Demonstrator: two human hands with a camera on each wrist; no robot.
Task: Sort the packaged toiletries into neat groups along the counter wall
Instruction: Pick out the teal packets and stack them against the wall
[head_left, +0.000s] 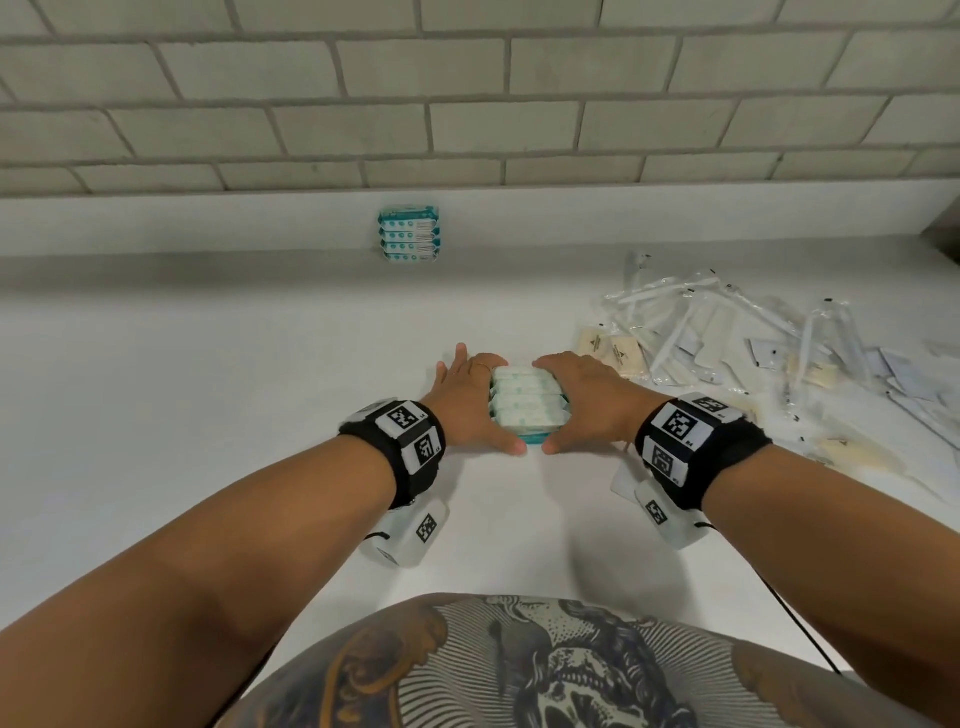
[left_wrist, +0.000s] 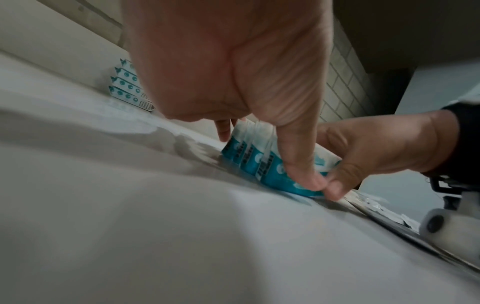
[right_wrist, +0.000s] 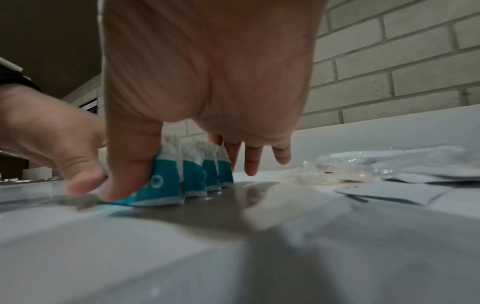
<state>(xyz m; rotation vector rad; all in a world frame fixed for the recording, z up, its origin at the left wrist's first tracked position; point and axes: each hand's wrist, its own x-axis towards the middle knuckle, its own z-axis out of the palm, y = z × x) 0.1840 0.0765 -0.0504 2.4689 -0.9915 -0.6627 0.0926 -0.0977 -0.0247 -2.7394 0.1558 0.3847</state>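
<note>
In the centre of the head view I have a row of teal-and-white wipe packs (head_left: 529, 404) standing on edge on the white counter (head_left: 260, 374), and I squeeze them from both sides so they stay upright and flush as one block. My left hand (head_left: 470, 402) is clamped against the left end, thumb hooked round the near corner and fingers reaching along the far side; my right hand (head_left: 587, 400) does the same on the right end, and our thumbs nearly meet at the front of the nearest pack. I judge this two-handed clamp is for sliding the whole set back without the packs toppling. Higher in the frame, just left of centre, a finished stack of matching packs (head_left: 410, 234) already leans against the low white upstand (head_left: 208, 223), so that looks like the spot to join. At the right of the frame lies the unsorted heap of clear-wrapped toiletries (head_left: 727, 332), with beige sachets (head_left: 613, 353) near my right hand. The counter is smooth and faintly glossy; above the upstand runs a pale grey brick wall (head_left: 467, 104).
</note>
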